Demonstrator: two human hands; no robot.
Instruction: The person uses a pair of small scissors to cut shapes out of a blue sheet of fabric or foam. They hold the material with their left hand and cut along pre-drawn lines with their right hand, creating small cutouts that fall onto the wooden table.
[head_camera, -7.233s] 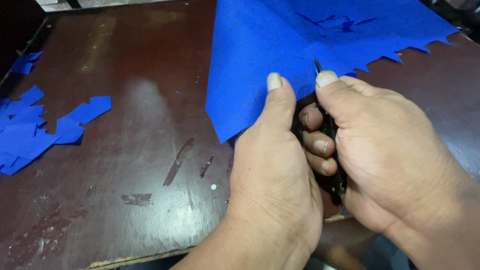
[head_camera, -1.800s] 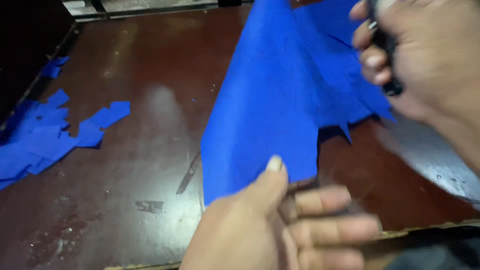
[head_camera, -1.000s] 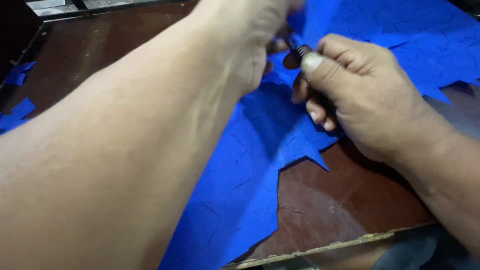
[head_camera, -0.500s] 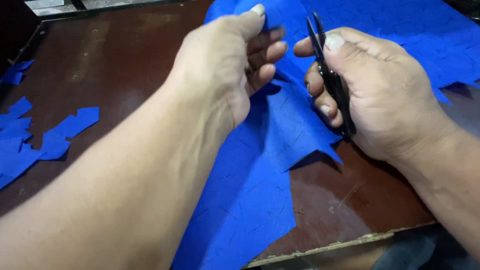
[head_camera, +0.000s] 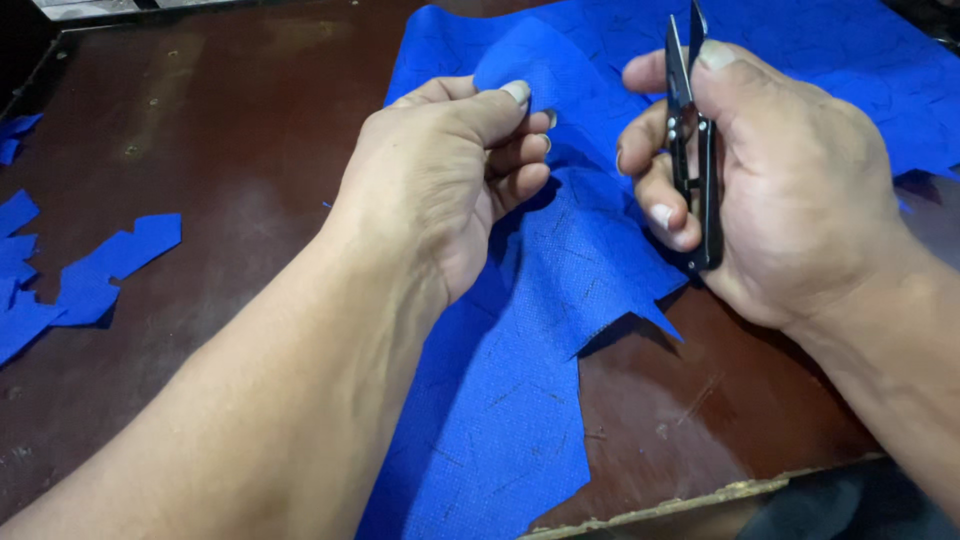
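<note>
2 hands work mid-frame: left hand pinches a raised fold of blue fabric, right hand grips black thread snips, blades apart; trimming step, next needing blades aligned on the fold.

Both forearms were bare right to the lower edge of the view, with no sleeve, glove, watch or ring showing on either. The left hand was broad, with a short, pale, squarely trimmed thumbnail and fine hair along the forearm. The right hand had thick fingers, creased knuckles, short light nails and raised tendons running across its back.
</note>
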